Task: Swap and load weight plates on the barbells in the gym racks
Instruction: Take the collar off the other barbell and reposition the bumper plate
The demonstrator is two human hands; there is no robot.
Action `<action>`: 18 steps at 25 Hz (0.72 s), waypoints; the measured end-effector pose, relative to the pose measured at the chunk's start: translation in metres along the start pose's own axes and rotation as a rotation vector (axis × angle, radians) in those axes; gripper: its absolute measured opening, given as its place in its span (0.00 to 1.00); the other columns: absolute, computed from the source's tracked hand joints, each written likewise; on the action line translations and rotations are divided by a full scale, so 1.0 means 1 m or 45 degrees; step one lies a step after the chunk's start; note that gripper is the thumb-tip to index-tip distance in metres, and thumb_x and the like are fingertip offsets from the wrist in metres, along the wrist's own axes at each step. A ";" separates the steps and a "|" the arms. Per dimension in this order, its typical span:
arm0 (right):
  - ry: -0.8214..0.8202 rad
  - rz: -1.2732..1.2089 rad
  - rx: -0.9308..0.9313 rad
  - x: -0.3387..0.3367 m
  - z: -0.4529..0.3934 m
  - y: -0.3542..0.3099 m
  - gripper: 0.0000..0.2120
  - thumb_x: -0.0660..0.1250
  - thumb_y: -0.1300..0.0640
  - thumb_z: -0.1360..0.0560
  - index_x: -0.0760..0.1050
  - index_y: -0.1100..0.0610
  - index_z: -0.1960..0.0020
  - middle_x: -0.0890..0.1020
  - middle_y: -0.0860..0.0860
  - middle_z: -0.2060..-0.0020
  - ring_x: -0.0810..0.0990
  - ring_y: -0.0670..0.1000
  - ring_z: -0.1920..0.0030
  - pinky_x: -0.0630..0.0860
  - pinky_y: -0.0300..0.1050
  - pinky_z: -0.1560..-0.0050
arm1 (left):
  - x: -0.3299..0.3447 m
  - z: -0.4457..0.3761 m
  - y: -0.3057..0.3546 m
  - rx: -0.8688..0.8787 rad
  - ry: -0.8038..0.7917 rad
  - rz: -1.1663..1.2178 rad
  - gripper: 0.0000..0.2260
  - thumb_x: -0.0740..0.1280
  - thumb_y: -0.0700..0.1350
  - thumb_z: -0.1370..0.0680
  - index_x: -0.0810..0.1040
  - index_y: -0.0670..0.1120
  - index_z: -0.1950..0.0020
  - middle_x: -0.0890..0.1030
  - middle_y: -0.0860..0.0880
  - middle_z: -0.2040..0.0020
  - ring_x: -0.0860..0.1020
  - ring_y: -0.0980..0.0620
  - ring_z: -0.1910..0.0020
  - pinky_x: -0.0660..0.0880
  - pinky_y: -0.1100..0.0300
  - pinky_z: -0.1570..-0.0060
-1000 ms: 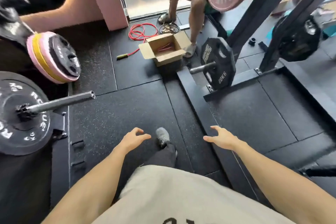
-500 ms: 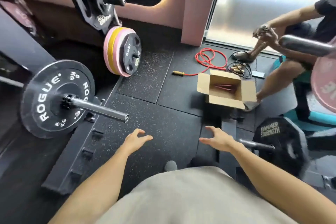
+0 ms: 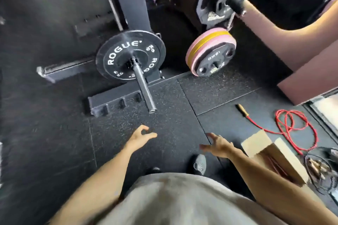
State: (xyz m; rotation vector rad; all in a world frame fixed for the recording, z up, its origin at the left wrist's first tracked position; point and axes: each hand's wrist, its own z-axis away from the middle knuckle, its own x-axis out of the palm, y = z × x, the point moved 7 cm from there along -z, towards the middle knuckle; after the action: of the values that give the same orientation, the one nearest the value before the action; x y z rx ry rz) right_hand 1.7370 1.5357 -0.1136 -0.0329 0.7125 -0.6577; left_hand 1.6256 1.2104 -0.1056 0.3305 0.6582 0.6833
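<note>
**Before the rack: both hands free, plates untouched**

Above the dark rubber floor (image 3: pixel 164 115) the left hand (image 3: pixel 141 136) is shown with thumb and forefinger curled toward each other and nothing held between them. The right hand (image 3: pixel 218 145) is shown spread, fingers apart, likewise empty. Neither hand is in contact with any equipment. Ahead of the left hand, a bare barbell sleeve (image 3: pixel 144 89) is seen projecting toward the viewer from a black ROGUE plate (image 3: pixel 117 55) loaded on the bar in the rack. To the right of that plate, well apart from it, a stack of pink and yellow plates (image 3: pixel 204 42) faced by a smaller black plate (image 3: pixel 215 56) is carried on a storage peg. Above the stack, a larger black plate with grip holes (image 3: pixel 215 0) is hung on another peg. At lower right, an open cardboard box (image 3: pixel 270 153) is set on the floor, with a red jump rope (image 3: pixel 296 129) coiled just beyond it. A shoe (image 3: pixel 200 163) is visible beneath the right wrist.
</note>
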 end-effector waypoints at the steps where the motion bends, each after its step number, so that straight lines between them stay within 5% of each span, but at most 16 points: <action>1: -0.020 0.057 -0.044 -0.006 -0.008 -0.002 0.41 0.65 0.28 0.31 0.58 0.40 0.24 0.68 0.51 0.27 0.68 0.54 0.28 0.62 0.56 0.30 | 0.002 0.008 -0.005 -0.030 0.046 0.042 0.23 0.73 0.57 0.26 0.72 0.52 0.35 0.71 0.42 0.32 0.75 0.43 0.39 0.69 0.53 0.45; 8: -0.074 0.299 -0.243 -0.044 -0.041 -0.053 0.42 0.64 0.27 0.32 0.55 0.38 0.23 0.67 0.50 0.26 0.69 0.54 0.28 0.62 0.55 0.30 | -0.018 0.044 -0.034 -0.182 0.277 0.219 0.25 0.72 0.61 0.27 0.70 0.56 0.34 0.69 0.45 0.27 0.72 0.44 0.33 0.67 0.52 0.39; 15: 0.128 0.221 -0.495 -0.126 -0.049 -0.164 0.42 0.65 0.28 0.31 0.57 0.42 0.23 0.70 0.55 0.27 0.74 0.58 0.33 0.69 0.58 0.32 | -0.126 0.040 -0.004 0.056 0.448 0.295 0.26 0.71 0.61 0.26 0.69 0.57 0.32 0.70 0.43 0.29 0.74 0.51 0.47 0.67 0.57 0.49; 18: 0.267 0.150 -0.638 -0.184 -0.062 -0.221 0.40 0.67 0.30 0.31 0.60 0.44 0.24 0.74 0.56 0.32 0.77 0.57 0.37 0.72 0.56 0.35 | -0.181 0.023 0.028 0.147 0.530 0.285 0.24 0.70 0.65 0.28 0.69 0.60 0.35 0.69 0.43 0.27 0.73 0.46 0.37 0.68 0.51 0.42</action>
State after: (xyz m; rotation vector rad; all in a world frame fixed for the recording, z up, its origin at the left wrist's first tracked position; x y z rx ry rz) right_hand 1.4740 1.4756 0.0026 -0.3853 1.0606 -0.3597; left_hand 1.5215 1.1076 0.0069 0.3759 1.0706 0.9425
